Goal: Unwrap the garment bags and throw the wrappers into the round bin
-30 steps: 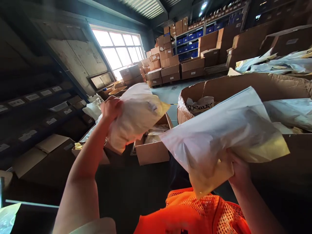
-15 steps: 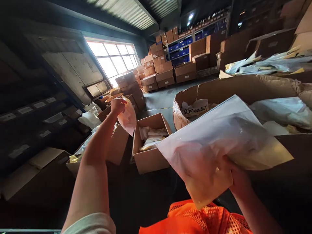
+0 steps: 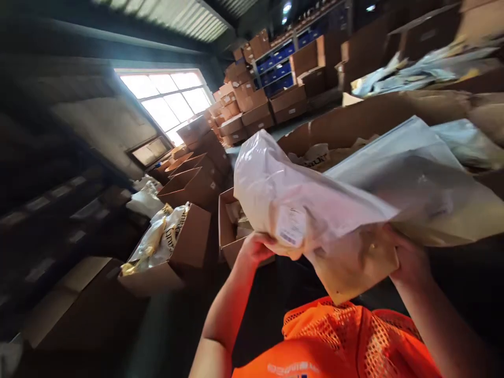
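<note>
Head view shows an orange mesh vest [image 3: 338,341] nearest, low in the scene. Above it, both forearms are raised. Left hand [image 3: 258,247] has its fingers closed under a white plastic bag [image 3: 299,194] with a label. Right hand [image 3: 407,257] grips the same bag's lower right part. Farther left, open cardboard boxes [image 3: 189,231] stand on the dark floor. Far behind are stacked cartons [image 3: 252,113] and a bright window [image 3: 165,100].

Count: two plastic bags in hand, one [image 3: 299,205] left, one [image 3: 409,178] right. Open cardboard boxes near: three [image 3: 189,239], [image 3: 189,186], [image 3: 228,233].
</note>
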`<state>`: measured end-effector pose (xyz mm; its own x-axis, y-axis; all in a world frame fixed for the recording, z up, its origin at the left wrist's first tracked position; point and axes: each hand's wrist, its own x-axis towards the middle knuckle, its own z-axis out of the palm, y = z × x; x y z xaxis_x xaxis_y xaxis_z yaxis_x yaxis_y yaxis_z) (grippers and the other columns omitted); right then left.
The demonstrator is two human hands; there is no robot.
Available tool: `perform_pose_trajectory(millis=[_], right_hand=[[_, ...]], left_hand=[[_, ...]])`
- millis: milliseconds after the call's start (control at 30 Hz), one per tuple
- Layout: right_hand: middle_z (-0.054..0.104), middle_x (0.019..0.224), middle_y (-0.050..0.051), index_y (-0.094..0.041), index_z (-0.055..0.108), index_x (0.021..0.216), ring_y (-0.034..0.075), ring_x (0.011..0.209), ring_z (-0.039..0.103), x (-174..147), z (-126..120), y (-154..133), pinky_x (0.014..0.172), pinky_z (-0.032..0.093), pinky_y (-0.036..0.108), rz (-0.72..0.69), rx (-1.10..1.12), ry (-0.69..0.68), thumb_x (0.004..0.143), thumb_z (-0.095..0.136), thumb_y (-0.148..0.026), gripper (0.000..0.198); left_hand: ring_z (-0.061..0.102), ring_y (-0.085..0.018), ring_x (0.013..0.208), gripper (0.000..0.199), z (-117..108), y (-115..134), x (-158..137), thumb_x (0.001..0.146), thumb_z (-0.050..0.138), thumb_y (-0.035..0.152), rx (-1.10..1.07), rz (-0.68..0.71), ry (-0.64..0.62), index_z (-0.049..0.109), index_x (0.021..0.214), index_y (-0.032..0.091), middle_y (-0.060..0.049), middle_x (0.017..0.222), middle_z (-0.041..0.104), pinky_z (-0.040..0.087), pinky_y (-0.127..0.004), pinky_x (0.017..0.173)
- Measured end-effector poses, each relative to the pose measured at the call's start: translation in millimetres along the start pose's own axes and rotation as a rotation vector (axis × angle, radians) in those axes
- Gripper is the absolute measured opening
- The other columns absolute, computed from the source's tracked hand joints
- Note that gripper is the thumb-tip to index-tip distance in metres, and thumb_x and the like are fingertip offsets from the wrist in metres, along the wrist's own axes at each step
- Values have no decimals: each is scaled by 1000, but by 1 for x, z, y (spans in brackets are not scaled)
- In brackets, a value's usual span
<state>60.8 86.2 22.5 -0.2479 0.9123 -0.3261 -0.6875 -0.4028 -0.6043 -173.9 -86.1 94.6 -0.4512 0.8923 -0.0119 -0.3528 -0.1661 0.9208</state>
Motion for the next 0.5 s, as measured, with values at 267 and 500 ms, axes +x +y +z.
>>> perform_pose_trajectory(millis=[267, 500], right_hand=[[71, 78, 0, -20, 65, 86, 25, 81, 71, -9, -23, -41, 89, 59, 41, -192, 214, 23, 59, 66, -18, 26], [72, 78, -2, -21, 62, 87, 25, 91, 72, -10, -32, -44, 89, 59, 38, -233, 263, -98, 61, 69, -21, 27]], left_hand=[[70, -29, 103, 50, 91, -49, -8, 35, 74, 3, -207, -109, 11, 77, 82, 21, -1, 92, 77, 59, -36, 88], [69, -35, 105, 42, 100, -47, -24, 36, 77, 11, -98, -123, -17, 77, 77, 19, -5, 90, 77, 60, -40, 86]])
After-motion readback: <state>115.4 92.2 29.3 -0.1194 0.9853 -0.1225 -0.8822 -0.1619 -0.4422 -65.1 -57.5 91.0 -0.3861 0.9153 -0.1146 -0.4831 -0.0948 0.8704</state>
